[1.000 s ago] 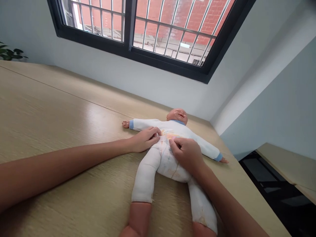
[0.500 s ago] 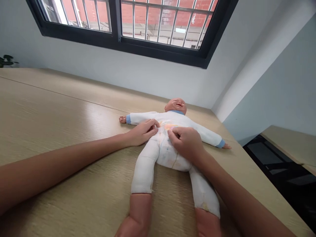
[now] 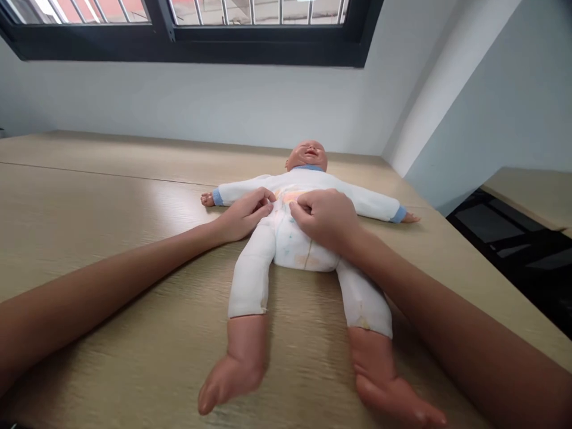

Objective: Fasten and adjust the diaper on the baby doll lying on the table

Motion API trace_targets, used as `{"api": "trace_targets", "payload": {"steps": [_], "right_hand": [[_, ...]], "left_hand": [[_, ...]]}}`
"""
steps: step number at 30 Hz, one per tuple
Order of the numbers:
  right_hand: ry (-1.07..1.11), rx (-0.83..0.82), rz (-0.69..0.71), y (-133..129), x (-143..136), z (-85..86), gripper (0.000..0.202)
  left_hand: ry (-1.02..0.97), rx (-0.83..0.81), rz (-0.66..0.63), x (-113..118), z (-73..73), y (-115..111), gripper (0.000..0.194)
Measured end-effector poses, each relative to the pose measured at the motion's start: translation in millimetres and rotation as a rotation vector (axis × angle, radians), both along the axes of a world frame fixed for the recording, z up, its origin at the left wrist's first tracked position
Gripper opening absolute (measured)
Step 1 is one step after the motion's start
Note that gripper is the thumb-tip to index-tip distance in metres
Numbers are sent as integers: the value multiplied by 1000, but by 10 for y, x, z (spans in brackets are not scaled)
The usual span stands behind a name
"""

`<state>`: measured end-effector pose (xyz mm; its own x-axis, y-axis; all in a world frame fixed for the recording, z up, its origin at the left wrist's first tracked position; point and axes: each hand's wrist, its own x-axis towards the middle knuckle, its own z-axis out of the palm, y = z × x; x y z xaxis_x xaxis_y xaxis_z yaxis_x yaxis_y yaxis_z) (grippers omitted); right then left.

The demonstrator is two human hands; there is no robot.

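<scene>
A baby doll (image 3: 250, 271) in a white suit with blue cuffs and collar lies on its back, arms spread and feet towards me. A white diaper (image 3: 297, 250) with coloured prints covers its hips. My left hand (image 3: 245, 213) pinches the diaper's waist edge on the left side, with its fingertips closed there. On the right side of the waist, my right hand (image 3: 328, 219) has its fingers curled and closed on the diaper. The exact bit of diaper gripped is hidden by my fingers.
The doll lies on a light wooden table (image 3: 111, 208) with a seam running across it. Behind stands a pale wall (image 3: 201, 101) under a dark-framed window (image 3: 268, 50). Past the table's right edge is a lower black and wood piece of furniture (image 3: 500, 226).
My view has tipped down, so the doll sits higher in the picture and its feet now show. Both hands stay at the diaper's waist with little visible movement.
</scene>
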<state>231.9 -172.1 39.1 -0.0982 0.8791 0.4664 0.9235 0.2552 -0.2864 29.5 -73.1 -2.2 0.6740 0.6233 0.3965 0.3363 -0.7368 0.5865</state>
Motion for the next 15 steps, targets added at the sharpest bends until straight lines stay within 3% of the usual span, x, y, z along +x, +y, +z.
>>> {"api": "trace_targets", "payload": {"steps": [15], "right_hand": [[5,-14,11,-16,4,4,33]], "left_hand": [[14,-39,35,-20,-9,6,18]]}}
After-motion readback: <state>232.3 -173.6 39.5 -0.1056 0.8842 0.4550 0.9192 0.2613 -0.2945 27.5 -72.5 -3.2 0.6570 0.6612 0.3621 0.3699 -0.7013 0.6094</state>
